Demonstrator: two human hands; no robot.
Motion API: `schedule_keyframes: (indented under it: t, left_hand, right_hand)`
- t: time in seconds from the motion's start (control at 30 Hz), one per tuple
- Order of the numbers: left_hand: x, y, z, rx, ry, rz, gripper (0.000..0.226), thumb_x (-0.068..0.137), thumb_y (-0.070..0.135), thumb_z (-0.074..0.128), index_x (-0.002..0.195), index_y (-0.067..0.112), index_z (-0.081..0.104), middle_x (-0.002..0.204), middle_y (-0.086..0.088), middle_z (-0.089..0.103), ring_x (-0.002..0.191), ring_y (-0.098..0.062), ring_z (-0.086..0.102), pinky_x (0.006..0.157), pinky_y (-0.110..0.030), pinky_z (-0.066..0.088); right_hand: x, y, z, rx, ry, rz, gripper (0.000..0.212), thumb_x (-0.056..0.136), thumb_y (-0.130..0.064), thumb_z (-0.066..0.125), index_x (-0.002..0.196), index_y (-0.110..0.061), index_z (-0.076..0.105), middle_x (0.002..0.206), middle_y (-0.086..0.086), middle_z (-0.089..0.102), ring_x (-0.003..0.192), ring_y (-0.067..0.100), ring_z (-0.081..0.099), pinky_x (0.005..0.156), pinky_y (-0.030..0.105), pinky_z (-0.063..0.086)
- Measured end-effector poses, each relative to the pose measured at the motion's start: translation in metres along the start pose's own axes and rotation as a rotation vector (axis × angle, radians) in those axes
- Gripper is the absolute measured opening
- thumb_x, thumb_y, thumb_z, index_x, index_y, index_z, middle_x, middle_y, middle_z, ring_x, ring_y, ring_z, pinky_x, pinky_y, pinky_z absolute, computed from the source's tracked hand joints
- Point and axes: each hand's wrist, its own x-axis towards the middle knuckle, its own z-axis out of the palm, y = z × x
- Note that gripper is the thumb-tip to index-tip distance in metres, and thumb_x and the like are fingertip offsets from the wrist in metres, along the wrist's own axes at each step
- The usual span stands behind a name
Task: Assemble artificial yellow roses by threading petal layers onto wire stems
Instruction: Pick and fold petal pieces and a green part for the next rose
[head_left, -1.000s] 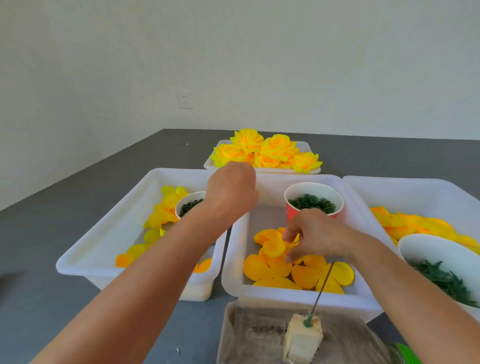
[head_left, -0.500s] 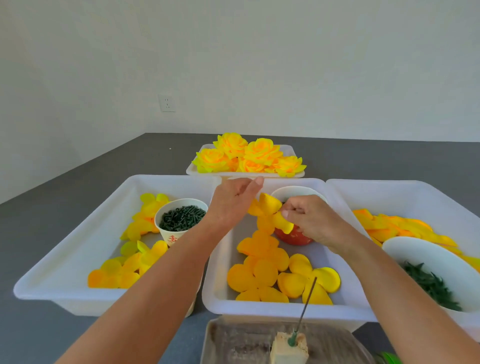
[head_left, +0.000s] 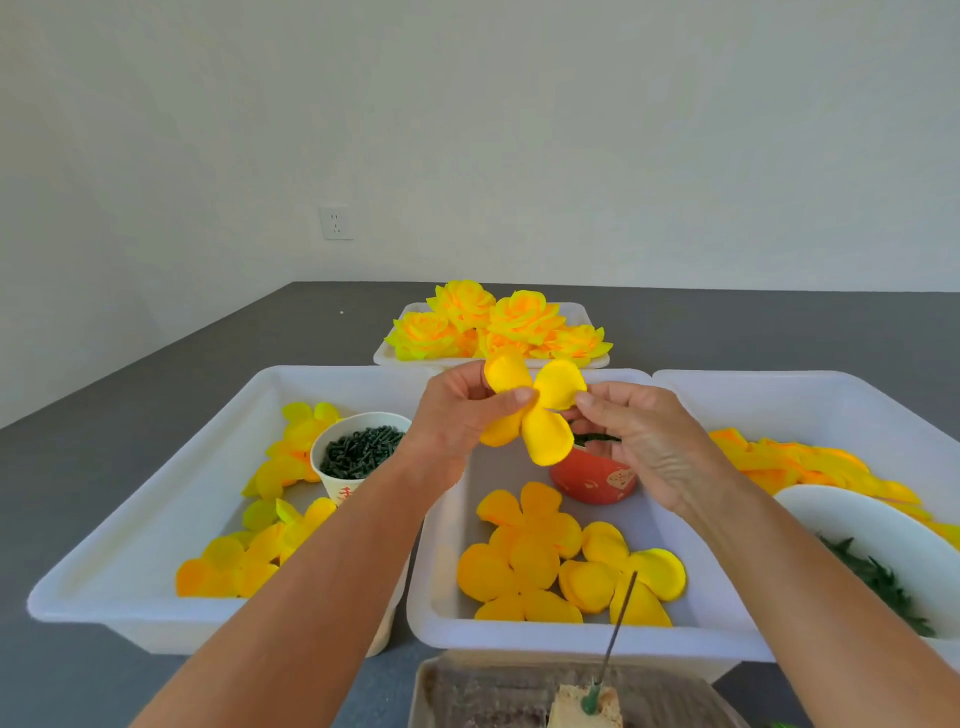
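Observation:
A yellow petal layer (head_left: 540, 415) with several lobes is held up above the middle white bin (head_left: 571, 636). My left hand (head_left: 462, 421) pinches it at its centre from the left, and my right hand (head_left: 639, 436) pinches it from the right. A thin wire stem (head_left: 615, 623) stands tilted in a foam block (head_left: 584, 712) at the bottom edge, below both hands. More yellow petal layers (head_left: 550, 566) lie in the middle bin. Finished yellow roses (head_left: 498, 327) fill a white tray at the back.
The left bin (head_left: 145, 530) holds yellow petals and a white cup of dark green pieces (head_left: 358, 457). A red cup (head_left: 592, 480) sits in the middle bin behind my hands. The right bin (head_left: 810, 395) holds orange-yellow petals and a white bowl of green leaves (head_left: 883, 561).
Both hands have risen from the middle bin with one petal layer, which is now spread out between them. The view has tilted up and closer.

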Motion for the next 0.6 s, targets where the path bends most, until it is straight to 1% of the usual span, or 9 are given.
schedule_keyframes:
  t: [0.1,0.17,0.23,0.3,0.4,0.5,0.57,0.6]
  left_hand:
    - [-0.0023,-0.0015,0.0031,0.036,-0.124,-0.038,0.012,0.081,-0.002,0.063,0.082,0.010,0.064,0.066,0.007,0.070,0.059,-0.005,0.063,0.054,-0.021,0.050]
    - [-0.0032,-0.0014,0.0035,0.056,-0.135,-0.064,0.014,0.079,-0.002,0.066,0.079,0.012,0.063,0.065,0.007,0.069,0.059,-0.007,0.063,0.055,-0.024,0.052]
    - [-0.0030,-0.0021,0.0026,0.067,-0.141,-0.093,0.014,0.078,0.000,0.068,0.081,0.013,0.063,0.070,0.002,0.069,0.064,-0.011,0.065,0.061,-0.030,0.056]
    - [-0.0042,-0.0023,0.0026,0.083,-0.172,-0.128,0.013,0.078,0.004,0.068,0.088,0.010,0.065,0.081,-0.005,0.070,0.072,-0.018,0.066,0.071,-0.039,0.056]
    - [-0.0065,-0.0025,0.0035,0.095,-0.201,-0.152,0.016,0.077,0.009,0.069,0.093,0.007,0.066,0.088,-0.010,0.069,0.078,-0.022,0.067,0.076,-0.042,0.056]
    - [-0.0064,-0.0023,0.0042,0.091,-0.178,-0.145,0.013,0.076,0.010,0.070,0.089,0.008,0.065,0.085,-0.010,0.068,0.077,-0.023,0.066,0.077,-0.044,0.055]
    - [-0.0050,-0.0025,0.0038,0.080,-0.116,-0.136,0.011,0.076,0.008,0.071,0.083,0.011,0.064,0.080,-0.007,0.067,0.075,-0.022,0.064,0.077,-0.043,0.054]
    - [-0.0040,-0.0030,0.0033,0.077,-0.078,-0.126,0.012,0.075,0.006,0.073,0.080,0.013,0.064,0.077,-0.005,0.067,0.073,-0.021,0.063,0.075,-0.041,0.054]
  right_hand:
    - [0.0010,-0.0010,0.0015,0.061,0.015,-0.029,0.012,0.084,-0.018,0.060,0.087,-0.014,0.070,0.080,0.004,0.073,0.073,0.013,0.067,0.066,0.026,0.054]
    - [0.0013,-0.0015,0.0026,0.072,0.024,-0.042,0.016,0.075,-0.025,0.064,0.082,-0.013,0.071,0.079,0.007,0.072,0.071,0.017,0.067,0.066,0.029,0.053]
    - [0.0003,-0.0020,0.0039,0.059,0.042,-0.054,0.018,0.067,-0.030,0.068,0.073,-0.013,0.071,0.071,0.006,0.071,0.063,0.016,0.065,0.060,0.027,0.053]
    - [-0.0006,-0.0020,0.0044,0.028,0.062,-0.064,0.017,0.062,-0.030,0.071,0.063,-0.013,0.070,0.065,0.005,0.070,0.058,0.015,0.063,0.056,0.025,0.053]
    - [-0.0016,-0.0021,0.0045,-0.011,0.092,-0.079,0.017,0.059,-0.031,0.073,0.057,-0.015,0.067,0.061,0.004,0.068,0.056,0.015,0.062,0.057,0.027,0.052]
    - [-0.0026,-0.0024,0.0048,-0.036,0.098,-0.104,0.018,0.061,-0.033,0.072,0.063,-0.015,0.069,0.065,0.005,0.070,0.061,0.017,0.063,0.060,0.028,0.052]
    - [-0.0029,-0.0017,0.0050,-0.014,0.049,-0.103,0.020,0.067,-0.031,0.069,0.074,-0.013,0.072,0.073,0.007,0.072,0.067,0.019,0.066,0.063,0.029,0.054]
    - [-0.0034,-0.0014,0.0055,-0.007,0.019,-0.099,0.019,0.071,-0.029,0.067,0.079,-0.013,0.072,0.076,0.007,0.073,0.068,0.018,0.067,0.062,0.026,0.055]
